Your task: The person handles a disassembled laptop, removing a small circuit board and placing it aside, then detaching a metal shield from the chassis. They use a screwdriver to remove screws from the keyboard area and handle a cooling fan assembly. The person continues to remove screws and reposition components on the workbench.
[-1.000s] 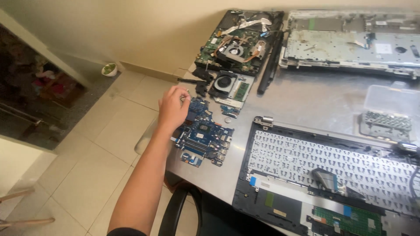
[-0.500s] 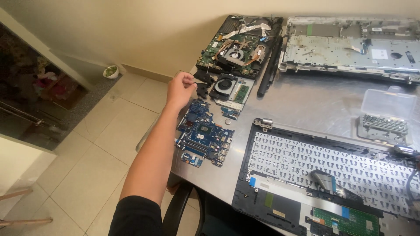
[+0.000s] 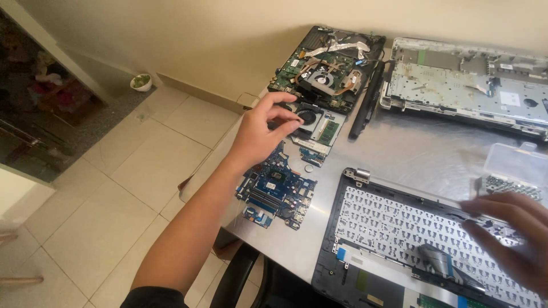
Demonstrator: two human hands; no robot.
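While the left hand (image 3: 260,137) hovers with released grip, the cooling fan (image 3: 308,117) lies just beyond its fingertips.

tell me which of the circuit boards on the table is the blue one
The blue board is the bare one lying by itself at the table's near left edge, just under the left hand. The other boards further back are green and carry round black fans.

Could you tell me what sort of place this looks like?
Probably a home or small laptop repair bench: a metal table carries an opened laptop, a loose blue circuit board and a bare keyboard frame, over a tiled floor.
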